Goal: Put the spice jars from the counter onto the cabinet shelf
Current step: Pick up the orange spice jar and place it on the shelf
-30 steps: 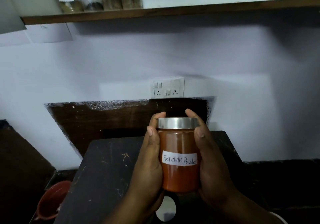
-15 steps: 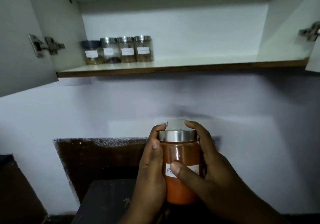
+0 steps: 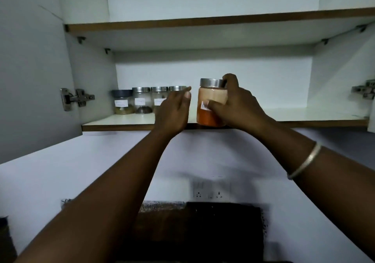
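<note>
A glass jar of red chilli powder (image 3: 210, 108) with a steel lid is at the front edge of the lower cabinet shelf (image 3: 304, 118); whether its base rests on the shelf I cannot tell. My right hand (image 3: 237, 104) grips it from the right, thumb over its white label. My left hand (image 3: 174, 110) is just left of the jar, fingers apart, not touching it. Several labelled spice jars (image 3: 142, 102) stand in a row on the shelf's left part; my left hand hides part of the rightmost one.
The open cabinet has a bare upper shelf (image 3: 203, 21) and open doors with metal hinges at the left (image 3: 75, 98) and right (image 3: 363, 92). Below on the wall is a socket plate (image 3: 211, 189), with a dark backsplash (image 3: 203, 222) under it.
Both hands raised the chilli jar from chest height up to the shelf edge. My left hand has come off the jar and now hovers beside it. The view tilted upward.
</note>
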Demonstrator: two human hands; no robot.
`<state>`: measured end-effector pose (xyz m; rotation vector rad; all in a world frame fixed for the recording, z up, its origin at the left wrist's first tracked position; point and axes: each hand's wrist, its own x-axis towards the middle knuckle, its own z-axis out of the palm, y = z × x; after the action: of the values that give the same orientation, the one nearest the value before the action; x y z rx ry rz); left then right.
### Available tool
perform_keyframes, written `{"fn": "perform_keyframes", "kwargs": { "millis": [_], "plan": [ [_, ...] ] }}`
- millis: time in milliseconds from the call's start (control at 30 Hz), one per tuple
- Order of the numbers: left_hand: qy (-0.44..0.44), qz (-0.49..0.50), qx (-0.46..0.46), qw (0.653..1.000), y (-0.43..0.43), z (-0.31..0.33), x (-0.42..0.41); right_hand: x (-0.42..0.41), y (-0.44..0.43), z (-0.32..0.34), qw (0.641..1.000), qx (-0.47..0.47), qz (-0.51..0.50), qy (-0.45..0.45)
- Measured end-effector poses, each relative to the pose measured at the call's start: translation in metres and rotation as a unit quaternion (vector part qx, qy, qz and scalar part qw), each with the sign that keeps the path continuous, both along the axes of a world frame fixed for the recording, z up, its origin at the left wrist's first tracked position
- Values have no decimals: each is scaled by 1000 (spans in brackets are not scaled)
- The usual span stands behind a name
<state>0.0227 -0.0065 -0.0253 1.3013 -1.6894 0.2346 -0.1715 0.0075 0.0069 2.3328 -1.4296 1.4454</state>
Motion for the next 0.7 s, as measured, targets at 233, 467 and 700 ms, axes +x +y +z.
{"fn": "perform_keyframes", "kwargs": {
  "millis": [233, 467, 700],
  "plan": [
    [-186, 157, 218, 945, -52, -13, 27, 28, -98, 12, 990, 85, -57, 96],
    [-210, 153, 207, 943, -62, -15, 31, 65, -174, 22, 984, 132, -37, 110],
    [-234, 145, 177, 945, -70, -18, 34, 93, -225, 26, 979, 159, -46, 119]
  ]
}}
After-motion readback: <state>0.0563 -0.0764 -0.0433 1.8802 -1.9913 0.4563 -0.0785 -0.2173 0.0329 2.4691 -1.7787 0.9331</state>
